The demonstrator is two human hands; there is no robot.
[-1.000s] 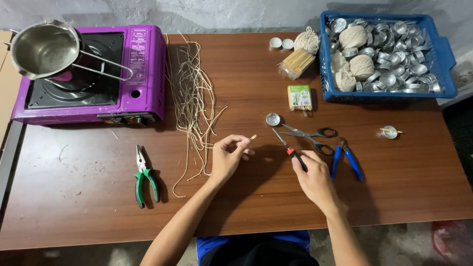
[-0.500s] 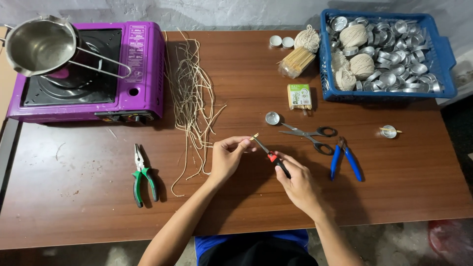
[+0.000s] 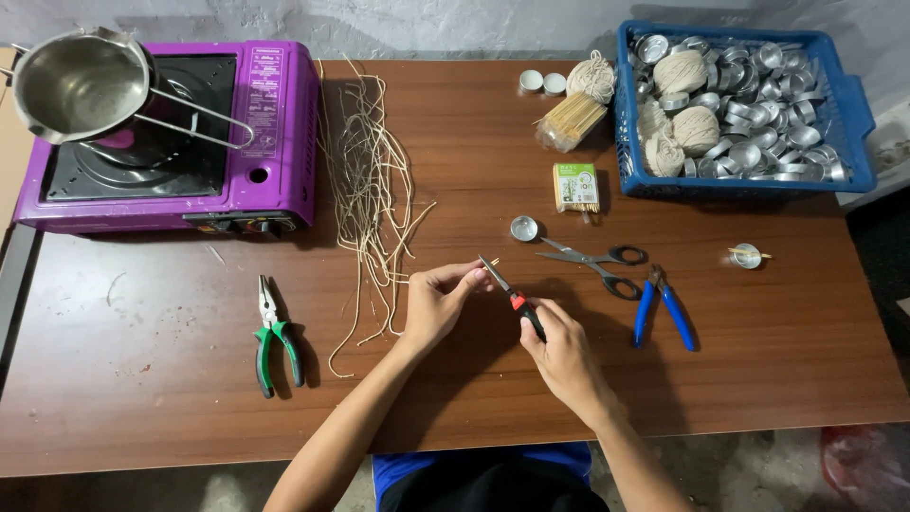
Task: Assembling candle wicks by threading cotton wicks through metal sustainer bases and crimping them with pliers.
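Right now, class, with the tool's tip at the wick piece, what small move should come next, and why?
Probably close the tool on the wick piece. The left hand pinches that piece, and the right hand holds the tool with its tip right at it, so the two look lined up.

A single head-worn camera looks steeply down from the near edge of the brown table [image 3: 142,398], taking in its whole width: purple stove [image 3: 275,142] far left, blue basket [image 3: 844,104] far right, both forearms entering from below. No second view overlaps it.
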